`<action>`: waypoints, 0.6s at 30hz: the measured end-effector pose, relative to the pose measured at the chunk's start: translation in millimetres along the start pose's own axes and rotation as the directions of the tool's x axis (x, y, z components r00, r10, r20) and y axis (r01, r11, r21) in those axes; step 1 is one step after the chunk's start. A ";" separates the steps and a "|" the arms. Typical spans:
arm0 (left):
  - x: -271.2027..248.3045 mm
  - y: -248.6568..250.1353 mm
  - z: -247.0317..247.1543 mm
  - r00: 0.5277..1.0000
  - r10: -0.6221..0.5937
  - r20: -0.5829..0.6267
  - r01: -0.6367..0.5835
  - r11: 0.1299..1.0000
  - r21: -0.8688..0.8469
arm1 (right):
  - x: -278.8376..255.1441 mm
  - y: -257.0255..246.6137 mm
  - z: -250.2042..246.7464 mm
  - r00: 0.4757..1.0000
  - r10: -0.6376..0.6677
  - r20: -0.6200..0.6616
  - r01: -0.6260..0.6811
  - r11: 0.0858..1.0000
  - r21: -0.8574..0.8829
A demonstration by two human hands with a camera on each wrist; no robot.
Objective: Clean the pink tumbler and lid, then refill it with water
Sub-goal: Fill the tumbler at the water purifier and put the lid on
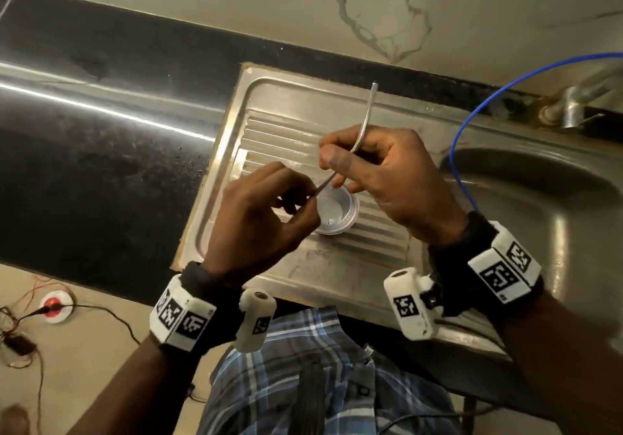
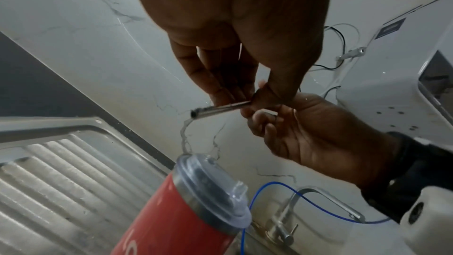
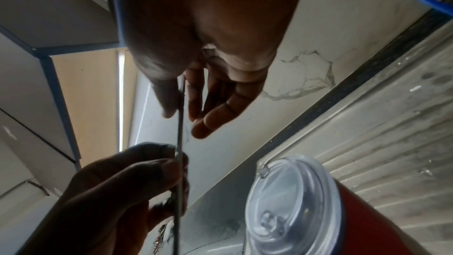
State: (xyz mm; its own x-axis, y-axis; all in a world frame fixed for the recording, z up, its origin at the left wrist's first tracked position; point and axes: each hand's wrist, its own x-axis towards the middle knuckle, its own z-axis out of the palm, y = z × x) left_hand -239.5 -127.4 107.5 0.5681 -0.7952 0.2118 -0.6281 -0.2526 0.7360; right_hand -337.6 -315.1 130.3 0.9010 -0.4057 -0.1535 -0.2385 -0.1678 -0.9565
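Note:
The pink tumbler (image 2: 176, 216) stands upright on the ribbed drainboard (image 1: 279, 124) with its clear lid (image 1: 335, 212) on. Above it I hold a thin bent metal straw (image 1: 365, 124) with both hands. My right hand (image 1: 337, 165) pinches its middle between thumb and forefinger. Around the lower end, just over the lid, my left hand (image 1: 303, 198) has its fingers curled. In the left wrist view one end of the straw (image 2: 215, 109) sticks out past my left hand (image 2: 245, 96). The right wrist view shows the straw (image 3: 180, 139) running from my right hand (image 3: 186, 104) down into my left hand (image 3: 147, 172), beside the lid (image 3: 291, 201).
The sink basin (image 1: 539, 198) lies to the right, with a steel tap (image 1: 580, 97) behind it and a blue tube (image 1: 472, 124) curving into it. A black counter (image 1: 101, 148) runs to the left. A white appliance (image 2: 404, 65) hangs on the marble wall. Cables (image 1: 33, 316) lie on the floor.

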 end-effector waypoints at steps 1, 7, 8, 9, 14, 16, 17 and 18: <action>-0.8 1.5 2.8 1.000 -0.012 0.011 0.012 1.000 -0.024 | -2.7 -0.4 0.8 0.999 -0.020 -0.026 0.020 1.000 0.003; -9.9 -21.2 25.5 0.949 -0.301 0.096 0.306 0.951 -0.043 | -9.7 -5.8 -16.4 0.950 -0.175 -0.257 0.142 0.980 -0.141; -12.0 -27.1 31.6 0.935 -0.327 0.135 0.332 0.943 -0.009 | -9.9 -6.3 -18.4 0.939 -0.194 -0.284 0.153 0.975 -0.162; -14.4 -32.0 38.1 0.922 -0.347 0.174 0.348 0.937 0.024 | -10.2 -6.3 -19.0 0.932 -0.208 -0.297 0.158 0.970 -0.183; -20.0 -40.0 61.7 0.913 -0.354 0.205 0.350 0.935 0.057 | -9.4 -2.6 -15.4 0.918 -0.241 -0.316 0.160 0.952 -0.262; -20.6 -40.8 64.2 0.921 -0.340 0.190 0.336 0.940 0.054 | -8.7 -2.4 -16.1 0.912 -0.258 -0.317 0.166 0.943 -0.289; -20.9 -41.3 65.2 0.924 -0.335 0.185 0.331 0.942 0.052 | -8.5 -2.7 -16.4 0.911 -0.266 -0.317 0.169 0.938 -0.303; -21.2 -41.9 66.0 0.926 -0.331 0.182 0.328 0.943 0.049 | -8.1 -2.5 -16.6 0.910 -0.271 -0.314 0.171 0.935 -0.309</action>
State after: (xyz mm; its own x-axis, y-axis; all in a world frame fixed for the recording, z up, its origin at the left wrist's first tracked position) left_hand -260.3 -136.3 29.8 0.6374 -0.7527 -0.1648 -0.4320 -0.5262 0.7324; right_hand -350.3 -326.2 138.1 0.7705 -0.6061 0.1971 -0.1807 -0.5044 -0.8444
